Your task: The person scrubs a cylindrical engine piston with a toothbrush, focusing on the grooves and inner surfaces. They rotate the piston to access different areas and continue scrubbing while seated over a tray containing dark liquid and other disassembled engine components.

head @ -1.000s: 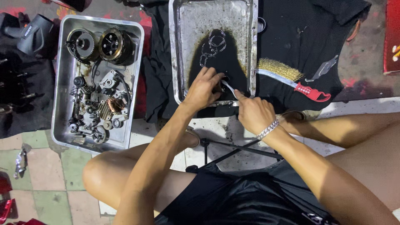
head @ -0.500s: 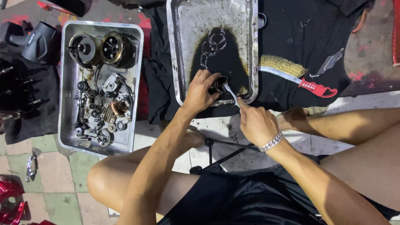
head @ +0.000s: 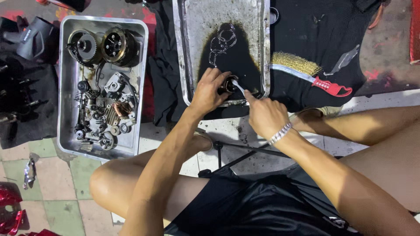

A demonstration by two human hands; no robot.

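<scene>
1. Small round metal part (head: 226,84): we hold it low in the steel tray (head: 186,52), over the dark oily pool (head: 232,57) at the tray's near end
2. Our left hand (head: 208,91) grips the part, fingers curled round it from the left, thumb side toward us; part mostly hidden by the fingers, so we cannot tell its exact shape
3. Our right hand (head: 264,114) is closed on a thin pale tool (head: 238,86), looks like a small brush handle; its tip touches the part. Fingers wrapped tight, only the front end of the tool shows
4. Metal bracelet (head: 280,133) on our right wrist
5. Several thin wire rings (head: 223,39) lie in the oil further up the same tray, apart from the part
6. Right of the tray, on the black cloth (head: 306,26): wire brush (head: 306,70) with brass-coloured bristles and a red handle, well apart from our right hand
7. Left, a second steel tray (head: 65,87) is full of engine bits: two round clutch-like assemblies (head: 103,46) at the far end, springs, gears and small brackets (head: 103,113) nearer us. Not touched by either hand
8. We sit with bare knees either side, low stool frame (head: 245,150) between them, tiled floor (head: 57,183) below
9. Red plastic pieces (head: 11,209) at bottom left corner, well clear of the work
</scene>
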